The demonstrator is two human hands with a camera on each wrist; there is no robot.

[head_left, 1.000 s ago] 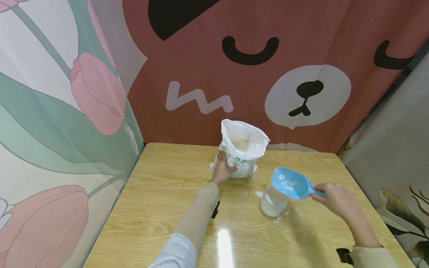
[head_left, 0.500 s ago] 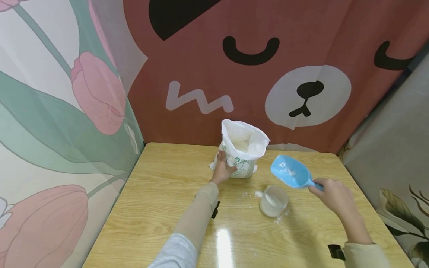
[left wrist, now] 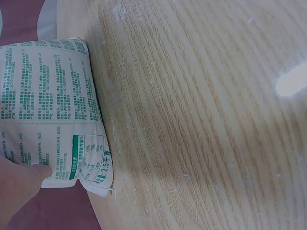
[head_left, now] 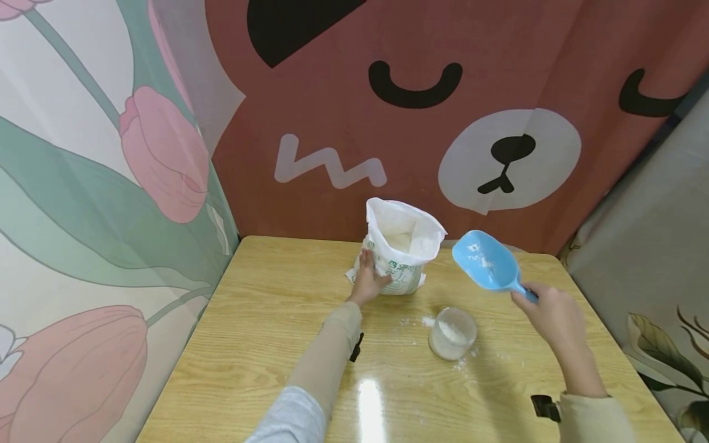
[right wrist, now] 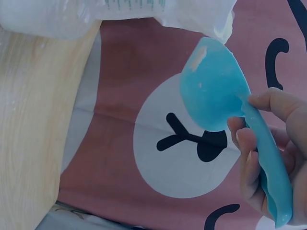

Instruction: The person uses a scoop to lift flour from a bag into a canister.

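Observation:
My left hand (head_left: 368, 282) grips the lower left side of a white flour bag (head_left: 404, 274) with green print, its thumb on the front in the left wrist view. The bag stands upright, its top unrolled, white powder showing inside. In my right hand (head_left: 556, 317) is the handle of a light-blue scoop (right wrist: 213, 86), pinched by thumb and curled fingers. Bits of powder cling to the scoop's bowl, held up to the right of the bag's mouth. Below and nearer stands a clear round jar (head_left: 453, 334) with white powder in it.
Spilled powder (head_left: 428, 321) dots the wooden table (head_left: 266, 320) around the jar. Behind the table's back edge hangs a brown curtain (head_left: 327, 209) with a bear face, and a tulip-patterned curtain (head_left: 166, 154) lies along the left.
My right hand has lifted the scoop away from above the jar, up and toward the back, leaving the jar's mouth uncovered. The left hand and the bag have not moved.

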